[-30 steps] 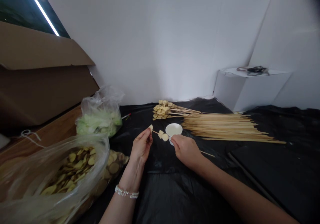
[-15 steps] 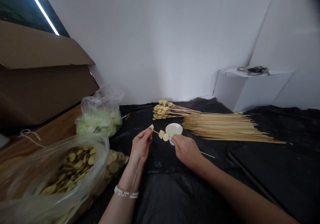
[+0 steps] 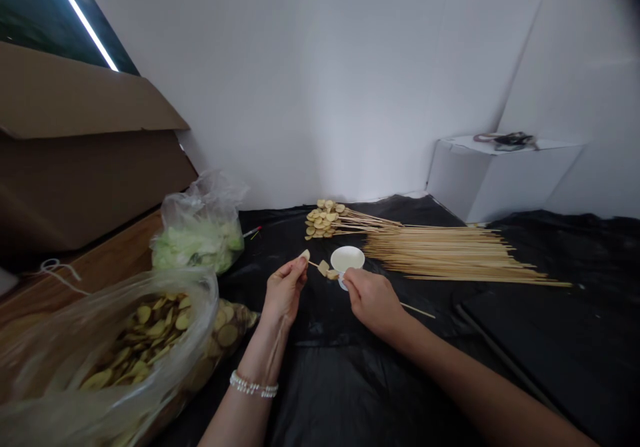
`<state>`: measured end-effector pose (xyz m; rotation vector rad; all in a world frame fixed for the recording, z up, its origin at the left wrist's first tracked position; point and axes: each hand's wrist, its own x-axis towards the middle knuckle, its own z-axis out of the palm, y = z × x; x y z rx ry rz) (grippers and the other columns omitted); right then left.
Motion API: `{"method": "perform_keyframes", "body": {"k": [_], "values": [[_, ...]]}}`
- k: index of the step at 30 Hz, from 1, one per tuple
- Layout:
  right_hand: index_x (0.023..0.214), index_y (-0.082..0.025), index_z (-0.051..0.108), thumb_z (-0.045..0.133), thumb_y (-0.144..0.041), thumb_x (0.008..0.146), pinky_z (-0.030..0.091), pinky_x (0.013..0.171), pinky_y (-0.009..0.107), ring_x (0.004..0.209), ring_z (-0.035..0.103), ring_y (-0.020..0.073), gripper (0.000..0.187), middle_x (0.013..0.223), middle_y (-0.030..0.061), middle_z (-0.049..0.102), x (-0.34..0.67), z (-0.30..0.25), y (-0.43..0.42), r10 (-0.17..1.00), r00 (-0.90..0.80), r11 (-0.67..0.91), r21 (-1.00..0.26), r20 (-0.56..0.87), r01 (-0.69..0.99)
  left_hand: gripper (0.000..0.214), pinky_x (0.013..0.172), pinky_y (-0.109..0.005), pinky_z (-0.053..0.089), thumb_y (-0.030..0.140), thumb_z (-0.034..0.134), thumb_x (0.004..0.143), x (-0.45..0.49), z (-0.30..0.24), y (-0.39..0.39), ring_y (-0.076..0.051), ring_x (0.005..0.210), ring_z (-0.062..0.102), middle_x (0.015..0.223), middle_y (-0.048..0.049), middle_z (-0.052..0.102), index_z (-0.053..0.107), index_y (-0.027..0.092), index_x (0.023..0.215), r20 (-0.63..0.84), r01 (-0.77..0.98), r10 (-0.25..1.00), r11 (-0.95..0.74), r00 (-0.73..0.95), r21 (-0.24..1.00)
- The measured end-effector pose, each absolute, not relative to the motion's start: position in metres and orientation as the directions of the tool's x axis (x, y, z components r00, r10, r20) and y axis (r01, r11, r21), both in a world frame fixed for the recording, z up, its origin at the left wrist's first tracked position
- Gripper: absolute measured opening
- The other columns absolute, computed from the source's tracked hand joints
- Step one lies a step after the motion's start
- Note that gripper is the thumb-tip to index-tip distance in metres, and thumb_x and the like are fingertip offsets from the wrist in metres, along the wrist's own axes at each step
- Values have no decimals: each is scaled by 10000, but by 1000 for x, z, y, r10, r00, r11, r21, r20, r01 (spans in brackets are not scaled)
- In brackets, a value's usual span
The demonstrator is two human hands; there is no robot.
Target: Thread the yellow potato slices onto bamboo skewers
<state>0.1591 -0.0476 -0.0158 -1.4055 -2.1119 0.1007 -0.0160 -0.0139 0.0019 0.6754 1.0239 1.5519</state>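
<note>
Between finger and thumb, my left hand pinches a pale round slice, which looks like potato. My right hand is closed round a thin wooden skewer; its back end sticks out past my wrist side. Two slices sit on the skewer between my hands. The skewer's front tip meets the slice in my left hand; whether it has pierced through I cannot tell. Just behind my right hand stands a white cup with pale contents.
Finished skewers topped with slices lie at the back, beside a spread of bare skewers. Left are an open plastic bag of slices, a bag of pale green vegetable and a cardboard box. A white box stands right.
The two slices on the skewer have turned, the nearer one now more edge-on. The skewer's back end has shifted slightly right. Both hands stay nearly where they were.
</note>
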Motion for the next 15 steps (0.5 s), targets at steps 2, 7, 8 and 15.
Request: {"method": "perform_keyframes", "body": {"k": [2, 7, 8, 15], "values": [[835, -186, 546, 384, -200, 932, 290, 641, 249, 738, 575, 136, 189, 809, 25, 644, 159, -16, -47, 864, -263, 438, -384, 430, 813, 301, 521, -162, 425, 191, 863, 465, -16, 2, -14, -47, 550, 528, 645, -18, 661, 743, 109, 729, -105, -483, 969, -17, -224, 875], [833, -188, 545, 370, -180, 932, 285, 622, 249, 692, 562, 129, 201, 775, 17, 637, 159, -15, -48, 876, -286, 439, -396, 389, 806, 280, 522, -156, 433, 176, 853, 495, -16, 3, -15, -42, 543, 524, 636, -12, 656, 742, 106, 742, -105, -494, 976, -2, -188, 869], [829, -188, 545, 374, -182, 931, 284, 621, 249, 694, 563, 130, 200, 773, 17, 636, 159, -15, -48, 876, -283, 438, -399, 391, 806, 275, 523, -156, 434, 172, 851, 500, -16, 3, -15, -43, 544, 526, 635, -11, 656, 742, 107, 744, -107, -496, 977, 2, -184, 869], [813, -193, 546, 387, -202, 932, 285, 628, 246, 712, 569, 134, 198, 774, 17, 636, 160, -17, -47, 871, -258, 436, -414, 419, 799, 262, 533, -152, 438, 164, 846, 515, -16, 2, -15, -45, 564, 538, 649, -16, 659, 737, 105, 746, -114, -498, 978, 13, -173, 867]]}}
